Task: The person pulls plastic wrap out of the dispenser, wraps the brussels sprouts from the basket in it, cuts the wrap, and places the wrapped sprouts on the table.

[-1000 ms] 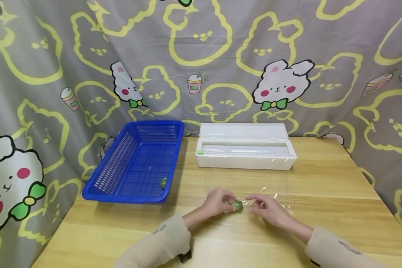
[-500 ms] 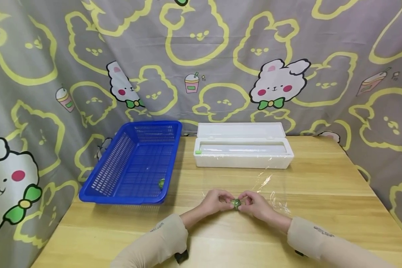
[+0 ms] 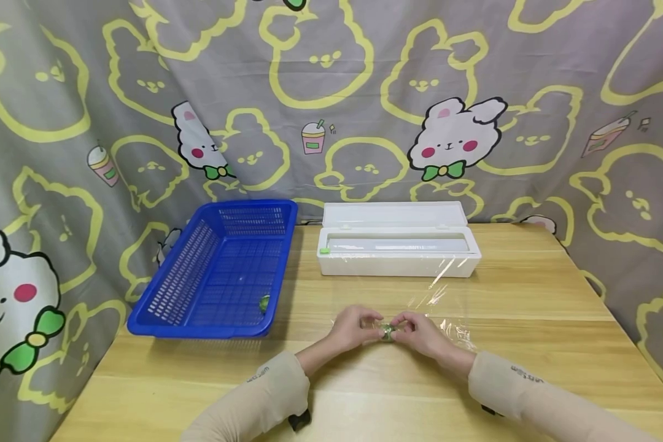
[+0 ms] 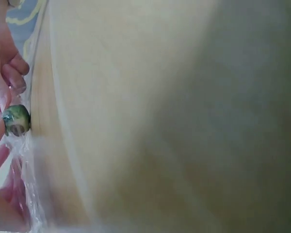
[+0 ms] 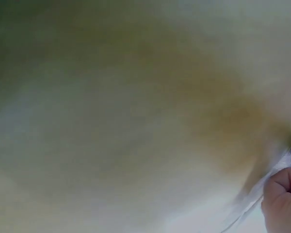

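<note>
In the head view, a small round green vegetable [image 3: 387, 332], wrapped in clear film, sits between my two hands. Fingers and thumb of my left hand [image 3: 355, 327] pinch it from the left. My right hand [image 3: 424, 335] meets it from the right, pinching cling film [image 3: 439, 294] against it. That film runs back across the table to a white dispenser box [image 3: 398, 265]. Up close in the left wrist view, the vegetable [image 4: 17, 120] is mottled green with a brownish spot. At the right wrist view's edge, part of my right hand [image 5: 283, 199] shows beside stretched film.
A blue plastic basket [image 3: 237, 258] stands on the left of the wooden table [image 3: 536, 307], with another small green vegetable [image 3: 264, 303] near its right wall. The dispenser's lid [image 3: 393, 213] is raised at the back. A patterned curtain [image 3: 364, 80] hangs behind.
My right hand has moved left from the film to the vegetable, bringing film up to it. My left hand has kept hold. The vegetable has shifted slightly away from me.
</note>
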Demonstrator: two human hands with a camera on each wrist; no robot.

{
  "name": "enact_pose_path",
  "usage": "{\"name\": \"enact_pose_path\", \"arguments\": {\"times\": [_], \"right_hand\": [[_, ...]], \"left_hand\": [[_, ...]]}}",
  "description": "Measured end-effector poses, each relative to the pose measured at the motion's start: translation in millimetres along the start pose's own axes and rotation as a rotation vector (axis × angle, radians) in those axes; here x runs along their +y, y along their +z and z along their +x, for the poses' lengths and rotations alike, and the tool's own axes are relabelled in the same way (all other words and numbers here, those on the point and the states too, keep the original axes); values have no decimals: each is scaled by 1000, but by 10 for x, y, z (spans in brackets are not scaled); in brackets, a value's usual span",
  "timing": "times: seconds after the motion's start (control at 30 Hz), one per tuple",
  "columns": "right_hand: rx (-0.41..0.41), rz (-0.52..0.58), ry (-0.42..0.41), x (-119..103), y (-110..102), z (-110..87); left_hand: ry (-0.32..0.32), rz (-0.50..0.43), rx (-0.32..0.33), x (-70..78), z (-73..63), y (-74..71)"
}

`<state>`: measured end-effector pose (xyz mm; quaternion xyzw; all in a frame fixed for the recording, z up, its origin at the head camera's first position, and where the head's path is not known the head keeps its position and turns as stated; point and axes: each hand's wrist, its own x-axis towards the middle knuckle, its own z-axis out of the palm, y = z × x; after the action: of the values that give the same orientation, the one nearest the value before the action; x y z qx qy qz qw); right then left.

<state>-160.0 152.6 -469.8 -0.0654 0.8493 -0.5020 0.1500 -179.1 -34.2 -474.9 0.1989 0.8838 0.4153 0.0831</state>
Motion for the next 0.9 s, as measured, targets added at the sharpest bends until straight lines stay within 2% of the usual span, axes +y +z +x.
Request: {"name": "enact_pose_path", "arguments": {"times": [0.07,0.13,0.3,0.6,0.8,0.9], "right_hand": [[3,-11,-4,3,-6,21],[1,-5,-8,4,-11,40],[-2,-4,-38,6,-20,63],[42,-17,-16,-46,-52,82],[21,-15,-5,-46,-57,123],[29,-17,-4,-34,-62,151]], "left_hand": [[15,71,49,19,6,-9],[17,111,63,33,10,-13],[13,126,6,38,22,7],[-2,149,-17,-8,122,-15],[-1,133,-60,-66,204,-46],[1,158,-67,-71,226,-56]]}}
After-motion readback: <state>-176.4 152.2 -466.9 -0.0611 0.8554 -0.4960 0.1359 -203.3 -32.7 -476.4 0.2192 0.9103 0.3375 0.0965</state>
